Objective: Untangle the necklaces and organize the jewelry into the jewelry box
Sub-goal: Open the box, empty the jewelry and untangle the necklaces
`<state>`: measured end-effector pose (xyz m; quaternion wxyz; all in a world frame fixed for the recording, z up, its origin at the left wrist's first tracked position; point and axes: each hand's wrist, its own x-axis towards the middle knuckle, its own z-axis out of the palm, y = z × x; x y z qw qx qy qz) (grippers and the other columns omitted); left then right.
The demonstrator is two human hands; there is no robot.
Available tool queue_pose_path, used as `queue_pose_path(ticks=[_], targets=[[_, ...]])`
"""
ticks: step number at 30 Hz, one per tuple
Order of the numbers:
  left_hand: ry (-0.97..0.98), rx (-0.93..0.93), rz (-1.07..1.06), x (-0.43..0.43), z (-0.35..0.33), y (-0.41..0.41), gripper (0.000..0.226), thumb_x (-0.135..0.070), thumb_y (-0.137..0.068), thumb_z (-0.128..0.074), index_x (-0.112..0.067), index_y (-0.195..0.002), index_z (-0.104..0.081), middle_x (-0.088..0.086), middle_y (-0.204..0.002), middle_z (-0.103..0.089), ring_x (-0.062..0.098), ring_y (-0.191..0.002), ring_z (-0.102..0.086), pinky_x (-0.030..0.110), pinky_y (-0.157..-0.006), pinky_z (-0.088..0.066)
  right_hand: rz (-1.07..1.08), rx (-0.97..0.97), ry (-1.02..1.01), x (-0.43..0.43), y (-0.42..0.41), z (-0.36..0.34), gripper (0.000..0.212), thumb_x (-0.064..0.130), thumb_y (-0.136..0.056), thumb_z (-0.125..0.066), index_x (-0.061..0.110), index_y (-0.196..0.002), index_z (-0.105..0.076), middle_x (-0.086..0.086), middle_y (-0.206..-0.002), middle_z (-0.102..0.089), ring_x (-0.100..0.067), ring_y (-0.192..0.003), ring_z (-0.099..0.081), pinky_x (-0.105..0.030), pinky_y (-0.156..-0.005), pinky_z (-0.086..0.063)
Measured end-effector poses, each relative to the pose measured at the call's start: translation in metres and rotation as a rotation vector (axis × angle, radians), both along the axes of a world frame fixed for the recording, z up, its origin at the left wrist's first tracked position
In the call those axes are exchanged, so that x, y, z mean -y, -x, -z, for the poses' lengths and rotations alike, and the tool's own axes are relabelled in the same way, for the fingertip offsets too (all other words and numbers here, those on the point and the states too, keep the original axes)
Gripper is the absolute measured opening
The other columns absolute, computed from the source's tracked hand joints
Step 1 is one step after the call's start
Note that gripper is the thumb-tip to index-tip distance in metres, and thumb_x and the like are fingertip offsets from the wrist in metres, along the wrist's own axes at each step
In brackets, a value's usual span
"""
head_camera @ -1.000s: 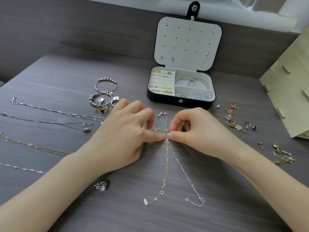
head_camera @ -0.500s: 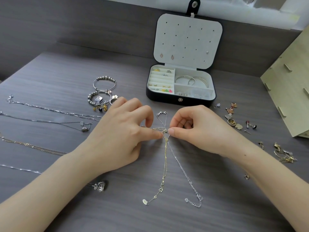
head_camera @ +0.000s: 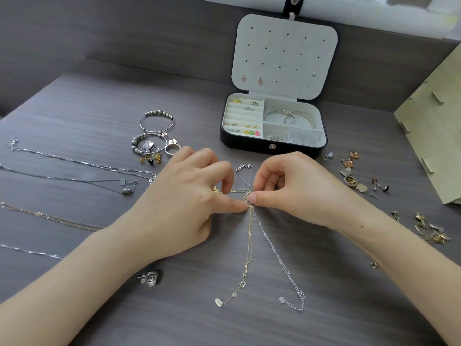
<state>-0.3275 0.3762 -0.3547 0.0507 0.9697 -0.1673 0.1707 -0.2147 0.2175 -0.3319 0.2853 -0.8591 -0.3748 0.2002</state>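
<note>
Mid-frame: left hand [head_camera: 184, 206] and right hand [head_camera: 294, 193], each grip pinched on the knot [head_camera: 249, 201] joining the gold chain [head_camera: 249, 245] and silver chain [head_camera: 274, 250]; not yet freed. Jewelry box [head_camera: 273, 146], upper centre, sat open and partly filled. Necklaces [head_camera: 74, 166] at left and earrings [head_camera: 351, 171] at right lay unsorted on the worktop [head_camera: 99, 108].

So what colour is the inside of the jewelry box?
White; the jewelry box shows best in head view.

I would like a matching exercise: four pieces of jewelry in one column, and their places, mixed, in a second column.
1 bangles
2 beaded bracelets
3 tangled chains
4 loose earrings

A table, right of right hand
B pinched by left hand and right hand
C inside jewelry box
D table, left of jewelry box

Pairs: 1-C, 2-D, 3-B, 4-A
</note>
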Motion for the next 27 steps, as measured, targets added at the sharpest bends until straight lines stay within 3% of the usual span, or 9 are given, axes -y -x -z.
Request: queue_pose_path(ticks=[8,21,27], targets=[[0.024,-0.014,0.01,-0.001,0.0,0.0,0.055,-0.012,-0.064,-0.033,-0.033,-0.093,-0.075,0.0,-0.085,-0.06,0.019,-0.078,-0.039,0.032,-0.062,-0.024,-0.02,-0.044,-0.023,0.003,-0.003,-0.001,0.014,0.021,-0.073,-0.078,0.019,-0.069,-0.065,0.012,-0.053,-0.056,0.002,-0.047,-0.049,-0.01,-0.049,-0.035],[0.041,-0.006,0.021,-0.003,0.0,0.0,0.053,-0.01,-0.065,-0.032,-0.031,-0.089,-0.076,0.0,-0.084,-0.059,0.02,-0.078,-0.039,0.032,-0.061,-0.024,-0.042,0.003,-0.04,0.009,-0.002,0.0,0.013,0.018,-0.077,-0.075,0.022,-0.07,-0.064,0.011,-0.059,-0.056,0.002,-0.05,-0.048,-0.011,-0.052,-0.037],[0.038,0.002,0.023,-0.002,0.0,0.001,0.054,-0.008,-0.064,-0.032,-0.031,-0.089,-0.075,0.0,-0.083,-0.058,0.02,-0.076,-0.039,0.032,-0.061,-0.027,-0.133,0.066,-0.187,0.018,0.004,0.002,0.009,0.022,-0.077,-0.072,0.027,-0.076,-0.065,0.013,-0.068,-0.056,-0.006,-0.059,-0.046,-0.015,-0.058,-0.038]])
